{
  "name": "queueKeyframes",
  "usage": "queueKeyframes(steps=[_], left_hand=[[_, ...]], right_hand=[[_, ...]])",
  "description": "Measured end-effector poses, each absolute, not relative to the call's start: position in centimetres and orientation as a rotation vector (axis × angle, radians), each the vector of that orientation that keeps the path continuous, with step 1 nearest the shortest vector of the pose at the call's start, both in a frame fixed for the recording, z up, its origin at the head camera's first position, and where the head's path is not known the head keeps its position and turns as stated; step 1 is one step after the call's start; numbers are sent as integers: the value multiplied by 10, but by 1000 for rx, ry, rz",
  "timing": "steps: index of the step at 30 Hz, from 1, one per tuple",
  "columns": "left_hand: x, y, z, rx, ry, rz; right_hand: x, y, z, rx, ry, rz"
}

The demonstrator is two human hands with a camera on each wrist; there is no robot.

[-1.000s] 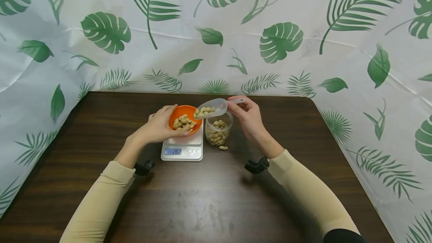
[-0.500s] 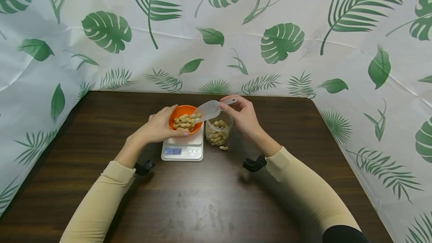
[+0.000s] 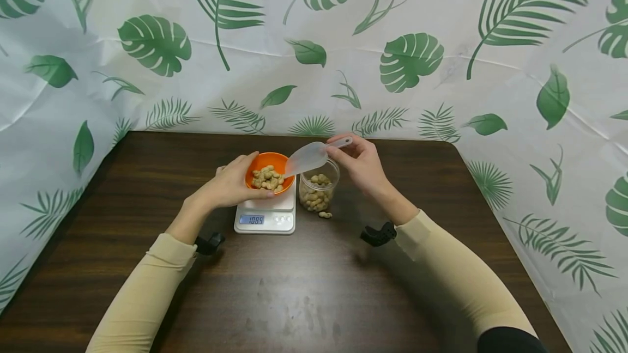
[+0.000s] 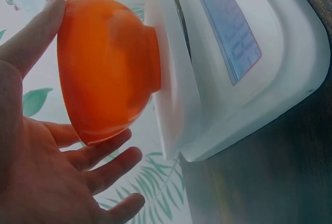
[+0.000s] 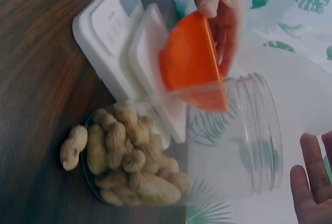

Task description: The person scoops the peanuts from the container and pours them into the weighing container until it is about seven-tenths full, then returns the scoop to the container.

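An orange bowl [image 3: 273, 158] of unshelled peanuts [image 3: 267, 180] sits on the white kitchen scale [image 3: 265, 224], whose display is lit. My left hand [image 3: 230, 183] holds the bowl from the left, thumb at the near rim and fingers round the far side. My right hand [image 3: 362, 166] pinches the handle of a translucent white scoop [image 3: 305, 159]. The scoop tilts down, its lip at the bowl's right rim, and no peanuts show in it. Below the scoop stands a clear jar [image 5: 236, 136], its lower part filled with peanuts.
One loose peanut [image 5: 73, 147] lies on the dark wooden table [image 3: 294, 287] in front of the jar. A white curtain [image 3: 343, 86] with green leaf prints hangs along the table's back edge.
The scoop moved left and tipped, its peanuts dropping into the bowl, then drew slightly back to the right. The scale's digits changed. My left hand stayed in place.
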State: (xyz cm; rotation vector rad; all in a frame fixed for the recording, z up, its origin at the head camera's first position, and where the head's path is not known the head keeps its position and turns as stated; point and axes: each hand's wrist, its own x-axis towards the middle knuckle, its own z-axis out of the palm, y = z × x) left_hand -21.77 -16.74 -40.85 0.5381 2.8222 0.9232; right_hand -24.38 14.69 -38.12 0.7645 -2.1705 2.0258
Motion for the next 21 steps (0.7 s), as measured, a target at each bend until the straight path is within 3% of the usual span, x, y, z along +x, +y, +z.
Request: queueKeyframes(steps=[21], left_hand=[[-208, -155, -398, 621, 2909, 850]], right_hand=[[-243, 170, -375, 822, -2196, 1934]])
